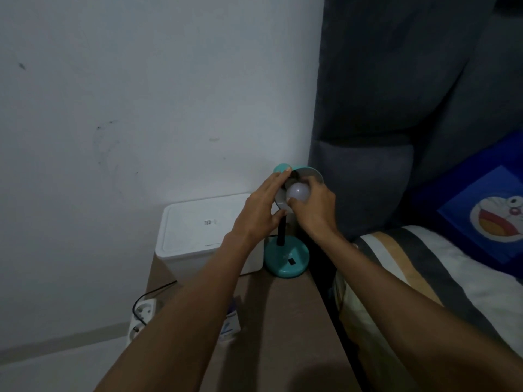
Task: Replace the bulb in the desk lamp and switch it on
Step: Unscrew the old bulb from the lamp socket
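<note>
A teal desk lamp stands at the far end of a brown side table, its round base (286, 260) carrying a small black switch. Its shade (307, 174) is tilted up toward me, teal outside and grey inside. A white round bulb (297, 192) sits in the mouth of the shade and is unlit. My right hand (314, 209) wraps its fingers around the bulb. My left hand (261, 210) clasps the left rim and back of the shade. The socket is hidden behind the bulb.
A white lidded box (203, 230) stands left of the lamp. A small bulb carton (230, 325) lies under my left forearm. A white power strip (143, 315) with a black cable lies on the floor at left. A bed (441, 281) borders the table at right.
</note>
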The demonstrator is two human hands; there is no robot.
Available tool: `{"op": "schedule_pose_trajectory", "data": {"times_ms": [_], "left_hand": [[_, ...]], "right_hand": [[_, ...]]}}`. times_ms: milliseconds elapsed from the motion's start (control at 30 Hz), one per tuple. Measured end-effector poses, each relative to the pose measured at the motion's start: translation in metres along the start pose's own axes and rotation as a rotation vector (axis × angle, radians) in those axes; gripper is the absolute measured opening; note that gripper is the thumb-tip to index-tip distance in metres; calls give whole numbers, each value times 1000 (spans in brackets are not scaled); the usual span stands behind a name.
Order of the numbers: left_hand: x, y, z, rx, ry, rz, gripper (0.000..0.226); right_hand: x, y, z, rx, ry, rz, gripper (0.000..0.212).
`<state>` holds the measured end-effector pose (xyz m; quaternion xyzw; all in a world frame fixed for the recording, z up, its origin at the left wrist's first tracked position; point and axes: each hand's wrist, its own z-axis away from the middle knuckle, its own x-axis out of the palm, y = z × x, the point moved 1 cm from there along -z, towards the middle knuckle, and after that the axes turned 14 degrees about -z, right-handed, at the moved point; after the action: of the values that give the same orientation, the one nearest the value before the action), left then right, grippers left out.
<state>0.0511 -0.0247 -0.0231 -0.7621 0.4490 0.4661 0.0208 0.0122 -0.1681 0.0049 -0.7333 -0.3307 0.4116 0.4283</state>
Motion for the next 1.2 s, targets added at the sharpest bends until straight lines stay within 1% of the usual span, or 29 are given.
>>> {"op": "schedule_pose_trajectory", "data": {"times_ms": [133,233,300,367,433,600,700,733,800,933,1067,1200], "left_hand": [[0,-2,0,16,6,4,84],[1,0,0,10,5,12,84],[1,0,0,10,11,8,84],[0,0,0,2,13,10,83],[0,0,1,-1,12,19,83],[0,0,1,-4,13,14,85],[0,-1,0,-6,3,9,87],[0,-1,0,-5,-3,11,87],[1,0,0,-6,-3,13,87],[0,-1,0,-12,0,1,86],[-2,-2,0,-11,3,-6,86],[-1,0,2,-14,1,-10,85]], "right_hand": [[-1,1,1,-10,-9,-49,47],[1,0,-3,-19,11,53,54],[2,0,-5,-7,15,113,54],[3,0,-3,-37,3,142,51],[4,-1,-3,-69,-17,118,47],[3,-2,-7,10,-10,-4,48],[2,-1,-4,-27,-34,-50,42],[3,0,-3,-46,-33,-40,40],[5,2,-3,-75,-19,7,43],[4,1,-6,-61,26,72,43],[1,0,-3,-78,-22,-14,50],[-1,1,-3,-71,-34,23,52]]}}
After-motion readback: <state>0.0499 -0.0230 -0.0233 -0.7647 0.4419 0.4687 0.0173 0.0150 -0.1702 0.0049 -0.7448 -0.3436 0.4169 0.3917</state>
